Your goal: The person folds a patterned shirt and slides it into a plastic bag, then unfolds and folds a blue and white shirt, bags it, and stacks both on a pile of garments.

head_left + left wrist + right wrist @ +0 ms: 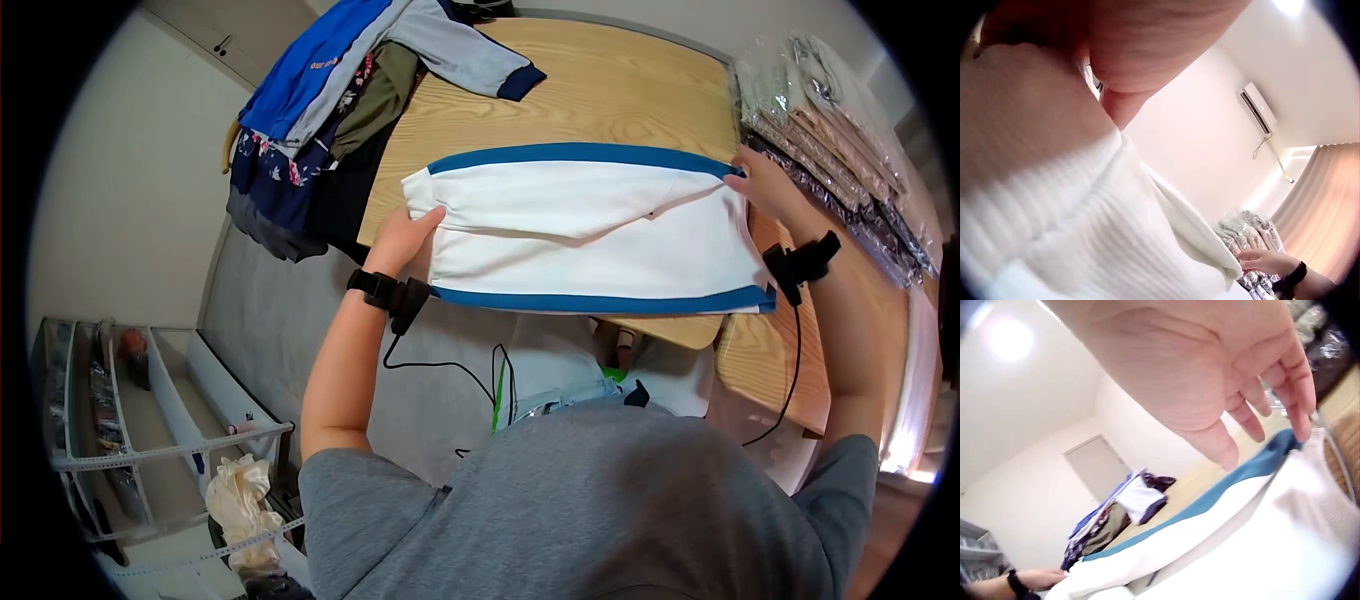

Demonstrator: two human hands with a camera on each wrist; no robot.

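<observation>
A white garment (600, 240) with blue bands along both long edges lies folded lengthwise across the wooden table (620, 80), its near edge past the table's front. My left hand (403, 240) grips its left end, thumb on top and the other fingers hidden beneath. In the left wrist view, ribbed white cloth (1104, 231) fills the space close to that hand. At the far right corner, my right hand (768, 190) pinches the edge by the blue band. Its fingertips (1302, 430) meet the bunched corner in the right wrist view. A slanting crease runs from there toward the garment's middle.
Blue, grey, olive and floral clothes (330, 100) are heaped at the table's back left. Plastic-wrapped garments (840, 150) are stacked at the right. A divided shelf (160, 400) with cream cloth (243, 510) stands at lower left. Black cables (440, 364) trail from the wrist cameras.
</observation>
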